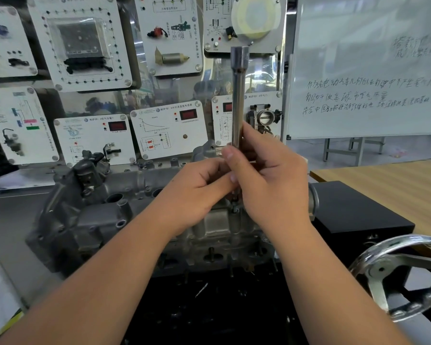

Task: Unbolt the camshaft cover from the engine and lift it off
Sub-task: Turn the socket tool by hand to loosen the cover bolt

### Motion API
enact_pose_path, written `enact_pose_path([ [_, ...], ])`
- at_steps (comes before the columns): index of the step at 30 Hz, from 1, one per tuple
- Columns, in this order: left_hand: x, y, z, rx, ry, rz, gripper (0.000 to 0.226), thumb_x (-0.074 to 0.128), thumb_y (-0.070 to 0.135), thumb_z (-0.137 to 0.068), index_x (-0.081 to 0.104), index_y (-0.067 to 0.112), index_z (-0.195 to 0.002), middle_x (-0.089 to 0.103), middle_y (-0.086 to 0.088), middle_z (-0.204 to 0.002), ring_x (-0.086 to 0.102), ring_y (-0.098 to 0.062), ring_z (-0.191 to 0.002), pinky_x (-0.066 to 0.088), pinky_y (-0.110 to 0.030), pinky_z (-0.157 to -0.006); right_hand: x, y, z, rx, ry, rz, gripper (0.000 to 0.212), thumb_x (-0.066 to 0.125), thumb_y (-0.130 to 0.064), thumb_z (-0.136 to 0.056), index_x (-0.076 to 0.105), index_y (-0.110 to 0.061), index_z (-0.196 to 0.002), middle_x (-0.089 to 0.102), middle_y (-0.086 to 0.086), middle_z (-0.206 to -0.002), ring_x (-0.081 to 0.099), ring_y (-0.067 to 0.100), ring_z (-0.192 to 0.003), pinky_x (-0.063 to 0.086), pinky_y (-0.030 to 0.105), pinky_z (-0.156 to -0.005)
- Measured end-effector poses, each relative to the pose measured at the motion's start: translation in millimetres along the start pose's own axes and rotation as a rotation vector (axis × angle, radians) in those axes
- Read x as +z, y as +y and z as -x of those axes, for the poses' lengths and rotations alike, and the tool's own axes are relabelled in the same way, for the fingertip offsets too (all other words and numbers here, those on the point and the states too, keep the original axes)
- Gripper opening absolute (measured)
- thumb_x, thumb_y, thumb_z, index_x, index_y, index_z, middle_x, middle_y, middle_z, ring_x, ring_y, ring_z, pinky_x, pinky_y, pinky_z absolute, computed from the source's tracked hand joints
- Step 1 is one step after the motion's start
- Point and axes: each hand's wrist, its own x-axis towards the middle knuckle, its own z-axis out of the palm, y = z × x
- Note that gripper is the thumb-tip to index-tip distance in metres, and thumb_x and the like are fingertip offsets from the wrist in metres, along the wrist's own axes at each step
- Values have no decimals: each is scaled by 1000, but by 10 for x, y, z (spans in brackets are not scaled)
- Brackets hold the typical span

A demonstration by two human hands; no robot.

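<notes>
Cover sits on the engine, not lifted yet. Just above it, the left hand pinches the low end of the socket bar; the right hand wraps the upright shaft. By the look of it, unbolting is under way, with lift-off left.

handwritten Chinese on whiteboard, mostly illegible, VW logos on training panels
</notes>
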Motion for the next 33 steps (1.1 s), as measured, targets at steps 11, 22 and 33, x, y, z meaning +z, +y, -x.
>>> enact_pose_path([
  [11,20,0,-12,27,-4,8,35,63,49,-85,69,29,-114,76,-5,-109,70,-33,-107,54,-58,-97,42,20,6,-2,2,-46,49,70,-27,-89,60,-24,-137,61,-36,-100,65,-8,-100,56,22,-88],
  [22,-31,6,13,-13,-60,26,37,57,57,-90,74,32,-112,77,1,-111,71,-24,-110,51,-58,-102,14,-15,7,10,-30,-87,43,61,-22,-96,55,-33,-137,73,-17,-101,70,3,-93,59,30,-82],
  [33,-21,-17,-3,-20,-21,48,37,58,59,-89,75,30,-105,77,-6,-106,71,-33,-104,51,-62,-98,37,10,0,3,33,-61,34,63,-23,-96,69,-10,-127,74,-5,-92,68,3,-88,54,20,-78],
])
